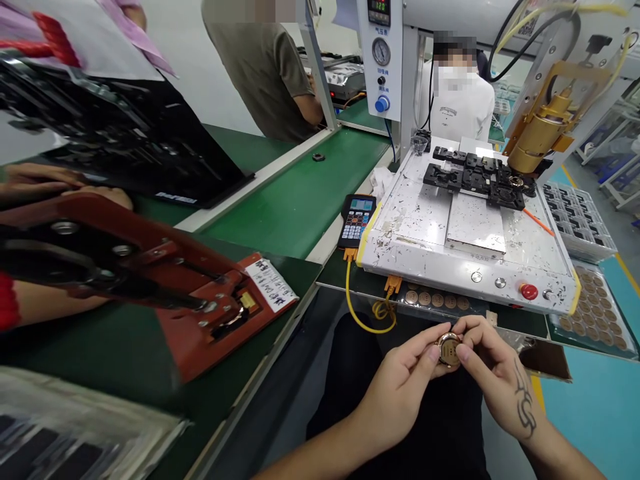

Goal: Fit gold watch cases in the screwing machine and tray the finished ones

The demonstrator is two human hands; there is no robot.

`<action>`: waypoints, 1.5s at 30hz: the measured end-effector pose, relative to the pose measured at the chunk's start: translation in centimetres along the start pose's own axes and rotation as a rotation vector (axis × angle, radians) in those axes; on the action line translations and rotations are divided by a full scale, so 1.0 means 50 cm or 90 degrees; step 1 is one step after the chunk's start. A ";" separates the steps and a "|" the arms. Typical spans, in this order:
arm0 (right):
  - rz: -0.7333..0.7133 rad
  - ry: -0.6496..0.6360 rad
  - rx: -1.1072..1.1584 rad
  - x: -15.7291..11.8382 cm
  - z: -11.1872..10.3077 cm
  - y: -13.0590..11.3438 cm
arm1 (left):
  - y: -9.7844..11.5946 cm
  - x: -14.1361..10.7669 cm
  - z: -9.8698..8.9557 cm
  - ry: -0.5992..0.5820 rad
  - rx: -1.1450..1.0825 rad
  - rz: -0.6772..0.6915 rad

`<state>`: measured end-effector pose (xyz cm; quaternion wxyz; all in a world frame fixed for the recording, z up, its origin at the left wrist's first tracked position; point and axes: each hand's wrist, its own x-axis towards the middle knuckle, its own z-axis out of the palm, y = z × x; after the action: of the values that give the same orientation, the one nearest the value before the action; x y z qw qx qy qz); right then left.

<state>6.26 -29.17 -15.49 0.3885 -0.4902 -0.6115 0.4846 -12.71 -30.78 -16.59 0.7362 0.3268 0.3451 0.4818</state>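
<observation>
Evidently we pinch the round metal piece (449, 352) by its rim — left hand (405, 381) and right hand (494, 373) both holding it, above our lap (443, 430) — presumably to leave its marked face visible.

The room was bright, with even white light whose source I could not see. Highlights shone on the brass-coloured cylinder (536, 139) and the watch case (449, 351), while the black trousers (437, 427) were very dark. Toward the left edge, the plastic tray (100, 403) looked blurred and stretched. Square mosaic covered the background heads (455, 57).
</observation>
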 end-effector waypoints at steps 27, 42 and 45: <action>-0.224 -0.037 -0.191 0.034 0.024 0.031 | 0.014 0.000 -0.041 0.008 0.351 0.141; 0.034 -0.153 0.180 0.064 0.116 -0.008 | 0.084 -0.076 -0.053 0.197 0.385 0.177; 0.018 -0.183 0.172 0.069 0.118 -0.014 | 0.092 -0.080 -0.056 0.200 0.353 0.155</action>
<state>-0.26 -27.08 -16.18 0.3525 -0.3677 -0.5833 0.6327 -18.45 -32.64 -13.61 0.4942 0.4752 0.5306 0.4983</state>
